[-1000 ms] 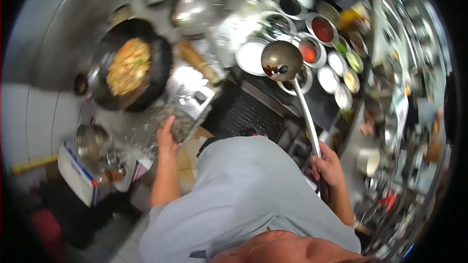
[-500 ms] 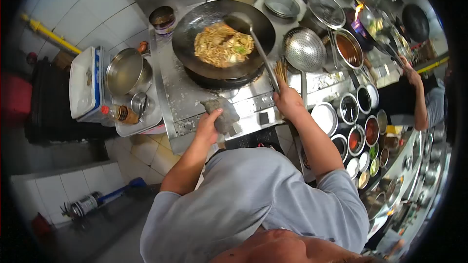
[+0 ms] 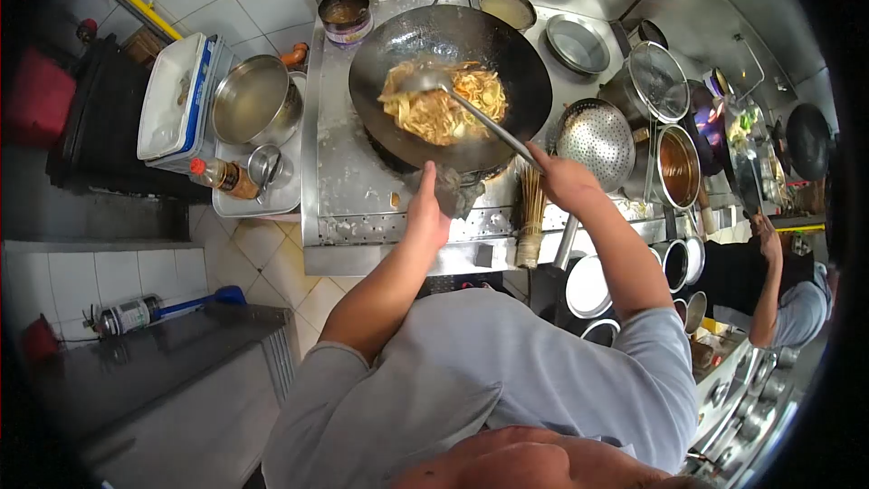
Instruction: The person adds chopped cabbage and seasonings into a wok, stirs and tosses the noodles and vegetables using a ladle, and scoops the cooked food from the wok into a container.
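Note:
My left hand (image 3: 429, 210) is closed on a grey cloth (image 3: 463, 196), with the thumb pointing up. The cloth is pressed against the near rim of a large dark wok (image 3: 525, 63); how the fingers grip beneath it is hidden. My right hand (image 3: 568, 183) is wrapped round the handle of a long metal ladle (image 3: 487, 120). The ladle's bowl is down in the fried noodles (image 3: 457, 118), which carry bits of vegetable. Just below my right hand, a bamboo wok brush (image 3: 531, 222) rests at the stove's front edge.
A perforated strainer (image 3: 595, 143) and a pot of reddish-brown liquid (image 3: 677, 167) stand right of the wok. Left are a steel pot (image 3: 256, 101), a sauce bottle (image 3: 226, 179) and a white tub (image 3: 177, 95). Another person's arm (image 3: 768, 285) works a pan at far right.
My left hand has brought the cloth up to the wok's near rim. The ladle has gone from the wok's upper right into the noodles, which are now pushed about. The view has shifted.

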`<state>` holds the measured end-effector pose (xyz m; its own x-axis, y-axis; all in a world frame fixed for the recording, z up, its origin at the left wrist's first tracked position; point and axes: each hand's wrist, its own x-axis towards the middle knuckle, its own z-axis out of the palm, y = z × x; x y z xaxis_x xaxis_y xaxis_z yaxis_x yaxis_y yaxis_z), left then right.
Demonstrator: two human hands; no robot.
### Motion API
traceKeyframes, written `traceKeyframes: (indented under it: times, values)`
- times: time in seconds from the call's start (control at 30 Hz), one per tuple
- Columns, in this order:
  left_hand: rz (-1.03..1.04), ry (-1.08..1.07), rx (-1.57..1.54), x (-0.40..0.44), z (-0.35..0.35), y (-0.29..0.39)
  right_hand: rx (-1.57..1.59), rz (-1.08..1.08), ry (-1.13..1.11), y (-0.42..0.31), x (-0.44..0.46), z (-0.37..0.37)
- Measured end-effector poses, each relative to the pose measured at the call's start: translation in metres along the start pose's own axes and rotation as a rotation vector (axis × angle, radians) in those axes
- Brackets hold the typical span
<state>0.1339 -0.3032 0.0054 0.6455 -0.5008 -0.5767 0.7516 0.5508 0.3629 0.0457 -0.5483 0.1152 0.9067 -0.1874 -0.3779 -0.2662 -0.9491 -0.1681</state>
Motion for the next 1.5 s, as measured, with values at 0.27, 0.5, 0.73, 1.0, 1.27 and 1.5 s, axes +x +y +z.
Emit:
traceKeyframes:
  times: [0.27, 0.5, 0.73, 1.0, 1.27, 1.5]
  values:
    - [-0.102, 0.174, 0.289, 0.067, -0.029, -0.028, 0.002, 0.112, -0.078, 0.003, -0.135, -0.05]
    - [0.052, 0.136, 0.221, -0.014, -0.022, -0.025, 0.015, 0.116, -0.248, -0.024, -0.125, -0.023]
    - [0.082, 0.213, 0.285, -0.114, -0.04, -0.038, -0.056, 0.133, 0.094, -0.031, -0.093, 0.034]
    - [-0.009, 0.215, 0.298, -0.033, 0.006, 0.007, 0.247, 0.106, 0.174, -0.01, -0.133, 0.025]
    - [0.034, 0.232, 0.361, 0.022, 0.007, 0.006, 0.788, 0.232, 0.259, -0.047, 0.01, 0.047]
    - [-0.014, 0.185, 0.243, 0.025, -0.005, 0.005, 1.129, 0.076, -0.024, -0.076, -0.017, -0.002]
